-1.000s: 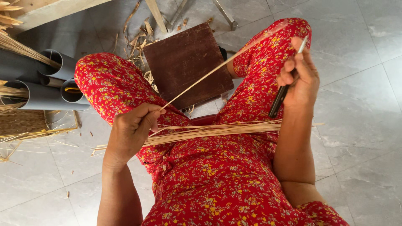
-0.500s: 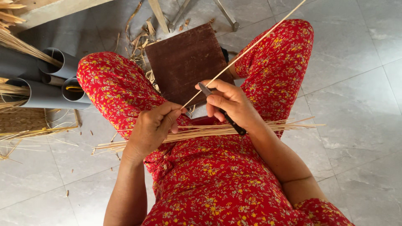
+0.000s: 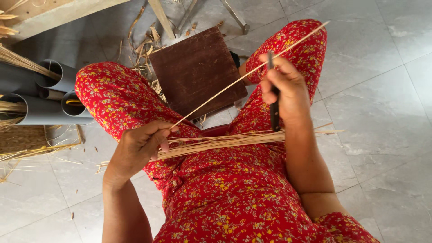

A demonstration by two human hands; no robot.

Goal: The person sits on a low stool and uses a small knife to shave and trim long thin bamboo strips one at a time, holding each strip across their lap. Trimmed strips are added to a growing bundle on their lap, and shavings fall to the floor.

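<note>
Grip, left hand [image 3: 137, 148]: your fingers are pinched narrow on the near end of one thin pale strip [image 3: 225, 89]. The strip runs taut up and to your right, crossing over the brown board [image 3: 193, 67] and past your right knee.

Grip, right hand [image 3: 283, 87]: closed around a dark-handled knife [image 3: 274, 112], handle pointing down out of the fist. The strip passes against your fingers at the top of that hand; whether the blade touches it, you cannot tell.

Lap: a loose bundle of strips [image 3: 225, 140] lies across your thighs on the red floral cloth [image 3: 225, 198], just below both hands, ends sticking out past each leg.

Floor: grey tiles [image 3: 382, 112]. The board lies between your knees with shavings [image 3: 144, 42] scattered beside its far-left edge.

Your left: grey pipes [image 3: 49, 96] lie on their sides, open ends toward you, some holding more straw-coloured strips. Below them, part of a woven mat [image 3: 22, 139] with loose strips over it
</note>
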